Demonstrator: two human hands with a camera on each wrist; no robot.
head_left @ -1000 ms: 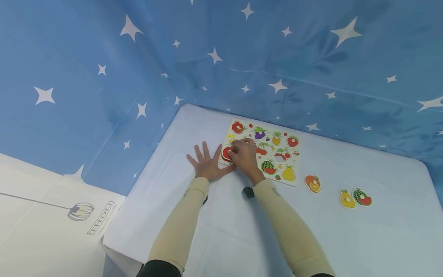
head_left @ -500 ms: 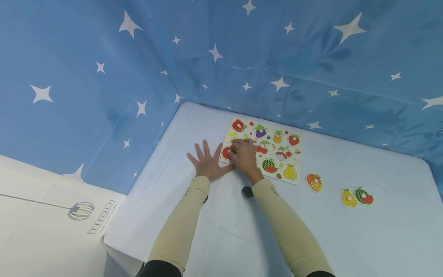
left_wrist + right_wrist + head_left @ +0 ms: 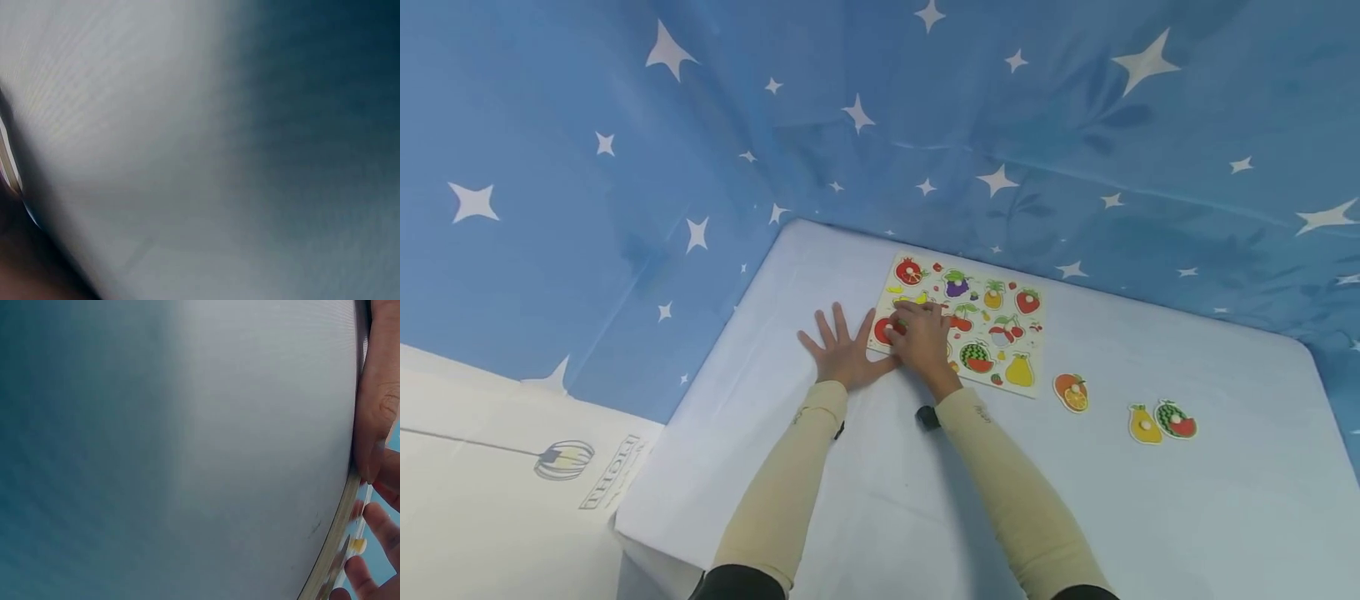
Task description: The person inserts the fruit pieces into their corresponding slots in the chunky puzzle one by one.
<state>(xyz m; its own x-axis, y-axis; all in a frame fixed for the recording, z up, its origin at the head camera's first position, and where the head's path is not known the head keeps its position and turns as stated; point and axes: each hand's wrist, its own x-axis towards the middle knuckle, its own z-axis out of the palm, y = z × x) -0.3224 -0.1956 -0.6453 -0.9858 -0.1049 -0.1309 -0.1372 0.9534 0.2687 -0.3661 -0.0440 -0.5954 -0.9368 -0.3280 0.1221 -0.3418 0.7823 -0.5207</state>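
A fruit puzzle board (image 3: 992,346) lies on the white table near the blue star curtain. My left hand (image 3: 842,354) lies flat on the cloth with its fingers spread, and its thumb meets the board's left edge. My right hand (image 3: 922,337) rests on the board's left part, fingers curled at a red fruit piece (image 3: 882,332) with a white knob. The right wrist view shows its thumb (image 3: 375,419) and fingertips (image 3: 381,519) on either side of the board's edge (image 3: 337,550). The left wrist view is only blurred white cloth.
Three loose pieces lie right of the board: an orange (image 3: 1071,392), a pear (image 3: 1144,423) and a watermelon (image 3: 1177,419). The curtain (image 3: 700,167) rises close behind and to the left. The table's left edge (image 3: 655,467) drops toward a cardboard box (image 3: 512,483).
The head view has shifted slightly left and down. Both hands stay in place, the right one still at the red piece.
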